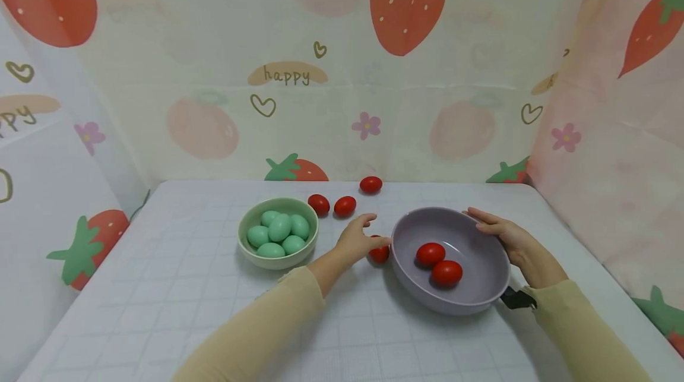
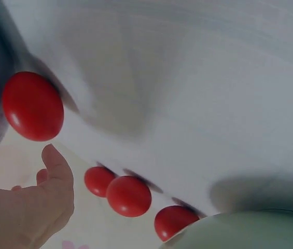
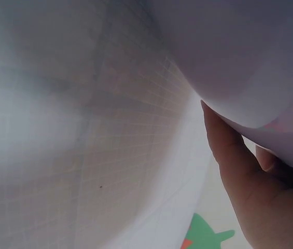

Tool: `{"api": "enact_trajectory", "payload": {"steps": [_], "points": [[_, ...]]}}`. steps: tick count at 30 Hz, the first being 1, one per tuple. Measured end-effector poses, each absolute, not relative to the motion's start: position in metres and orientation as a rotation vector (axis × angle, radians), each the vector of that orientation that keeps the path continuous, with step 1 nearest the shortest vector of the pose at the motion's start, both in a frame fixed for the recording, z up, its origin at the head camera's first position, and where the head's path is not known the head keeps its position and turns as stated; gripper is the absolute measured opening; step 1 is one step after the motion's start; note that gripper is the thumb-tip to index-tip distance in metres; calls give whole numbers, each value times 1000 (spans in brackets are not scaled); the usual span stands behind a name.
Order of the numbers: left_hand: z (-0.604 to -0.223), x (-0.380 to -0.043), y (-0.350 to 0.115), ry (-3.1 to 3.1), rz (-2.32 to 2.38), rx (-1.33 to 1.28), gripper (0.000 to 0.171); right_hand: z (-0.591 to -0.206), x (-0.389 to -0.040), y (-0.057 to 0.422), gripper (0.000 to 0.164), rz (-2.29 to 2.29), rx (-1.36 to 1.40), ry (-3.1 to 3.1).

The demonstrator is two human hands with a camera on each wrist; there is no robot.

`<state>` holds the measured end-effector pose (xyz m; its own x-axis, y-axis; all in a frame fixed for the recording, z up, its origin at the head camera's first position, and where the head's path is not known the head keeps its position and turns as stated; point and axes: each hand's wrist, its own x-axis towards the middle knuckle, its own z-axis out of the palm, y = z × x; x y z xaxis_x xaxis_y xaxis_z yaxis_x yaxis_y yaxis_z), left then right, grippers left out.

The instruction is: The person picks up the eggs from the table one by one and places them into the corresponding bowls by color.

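Note:
My left hand reaches toward a red toy egg on the table, its thumb and fingers spread apart. In the left wrist view the thumb points at that egg, a small gap between them, and the palm is bare. The egg lies beside the left wall of a round lavender bowl. Two more red eggs lie in the bowl. Against its right side rests my right hand, fingers extended along the rim and outer wall, also seen in the right wrist view.
Left of my left forearm stands a pale green bowl holding several mint-green eggs. Toward the back edge lie three loose red eggs. A strawberry-print curtain hangs behind the white table.

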<state>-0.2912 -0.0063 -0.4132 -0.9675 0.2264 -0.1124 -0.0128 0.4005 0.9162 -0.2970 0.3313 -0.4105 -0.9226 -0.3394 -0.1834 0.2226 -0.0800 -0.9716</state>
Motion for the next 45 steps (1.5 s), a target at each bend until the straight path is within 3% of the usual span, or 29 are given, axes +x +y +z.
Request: {"api": "enact_trajectory", "payload": {"steps": [10,15,19,23,29,45], "points": [[-425,-296,-5,2539,1418,223,69,-411,-298,332,42,-2065,-138,1814],[-430,-298,-1,2561,1350,234,68,-417,-303,338,33,-2042,-189,1828],[-433,-299,0,2559,1314,231,65,-420,-305,342,37,-2030,-251,1797],[-435,-300,1,2571,1277,244,62,-415,-301,337,30,-2033,-151,1849],[-435,-300,3,2557,1301,245,58,-410,-297,331,40,-2060,-73,1841],[-432,-299,-3,2553,1363,188,59,-414,-299,333,41,-2038,-130,1867]]}}
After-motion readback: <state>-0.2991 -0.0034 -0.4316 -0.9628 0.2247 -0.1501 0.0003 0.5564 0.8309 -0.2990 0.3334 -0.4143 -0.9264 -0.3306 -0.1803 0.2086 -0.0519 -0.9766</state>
